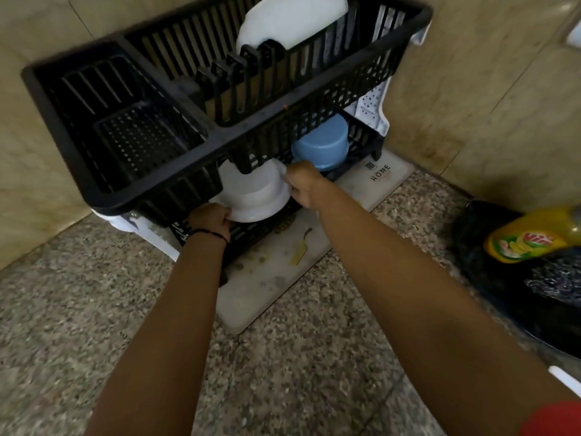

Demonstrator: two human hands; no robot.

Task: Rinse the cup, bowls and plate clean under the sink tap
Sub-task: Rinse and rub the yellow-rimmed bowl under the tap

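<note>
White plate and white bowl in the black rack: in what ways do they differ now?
The white plate stands on its edge in the upper shelf of the rack; the white bowl lies upside down on the lower shelf. The left hand and the right hand hold the bowl at its rim; no hand touches the plate. The plate is flat, the bowl deep. Both are plain white.

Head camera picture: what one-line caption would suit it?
Left hand and right hand hold an upturned white bowl low in the dish rack, beside a blue container.
</note>
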